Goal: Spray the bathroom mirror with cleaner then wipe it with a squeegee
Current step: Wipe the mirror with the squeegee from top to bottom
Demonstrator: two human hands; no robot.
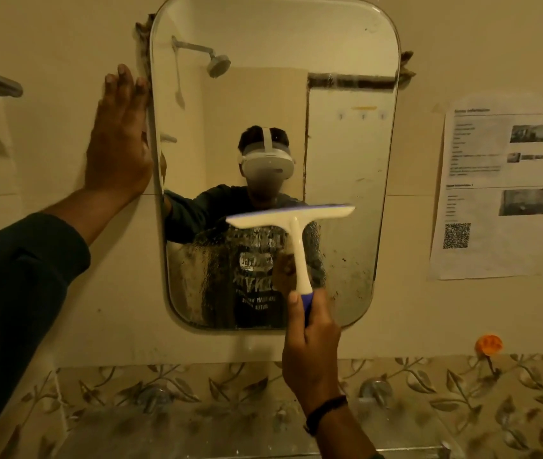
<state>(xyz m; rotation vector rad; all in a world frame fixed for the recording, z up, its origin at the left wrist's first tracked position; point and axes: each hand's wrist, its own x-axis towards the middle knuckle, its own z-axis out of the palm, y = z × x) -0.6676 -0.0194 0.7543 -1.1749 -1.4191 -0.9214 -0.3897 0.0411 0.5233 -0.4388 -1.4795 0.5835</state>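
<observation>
Mirror [346, 44] hangs on the wall at 12 o'clock from me, upright, and its lower part looks wet and streaky while the upper part looks clear. So I judge the spraying is done and the wiping step is in hand. My left hand [119, 137] lies flat on the wall at 9 o'clock of the mirror, fingers straight and close together, touching its edge. The squeegee [291, 215] sits with its blade across the glass near the middle, slightly tilted. My right hand [311, 336], at 6 o'clock, has fingers curled around the blue handle. Next I should pull the blade down through the wet zone, keeping even pressure.
</observation>
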